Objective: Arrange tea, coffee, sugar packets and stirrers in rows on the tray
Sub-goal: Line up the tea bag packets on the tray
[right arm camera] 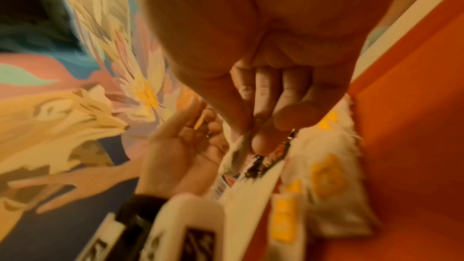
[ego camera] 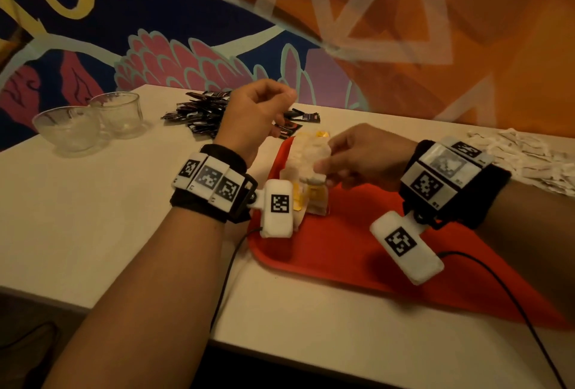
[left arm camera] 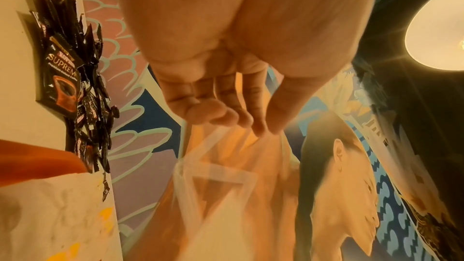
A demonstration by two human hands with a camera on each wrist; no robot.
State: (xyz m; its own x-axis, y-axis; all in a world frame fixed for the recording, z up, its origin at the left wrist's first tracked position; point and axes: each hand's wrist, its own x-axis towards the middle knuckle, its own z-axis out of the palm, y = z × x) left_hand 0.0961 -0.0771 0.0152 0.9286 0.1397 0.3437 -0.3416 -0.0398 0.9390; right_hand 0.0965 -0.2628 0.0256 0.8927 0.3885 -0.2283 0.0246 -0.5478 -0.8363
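Observation:
A red tray [ego camera: 342, 242] lies on the white table. Several white tea bags with yellow labels [ego camera: 314, 199] are heaped at its left end. My right hand [ego camera: 323, 168] pinches one white tea bag [ego camera: 311, 155] between thumb and fingers just above that heap; the pinch shows in the right wrist view too [right arm camera: 251, 136]. My left hand [ego camera: 280, 99] is raised over the tray's far left corner, fingers curled with the thumb against the fingertips [left arm camera: 266, 128]. Whether it holds anything I cannot tell. Black coffee sachets [ego camera: 202, 112] are piled behind it.
Two glass cups [ego camera: 68, 130] stand at the table's far left. A heap of white sugar packets [ego camera: 525, 158] lies at the far right beside the tray. A painted wall runs directly behind the table. Cables trail off both wrists over the front edge.

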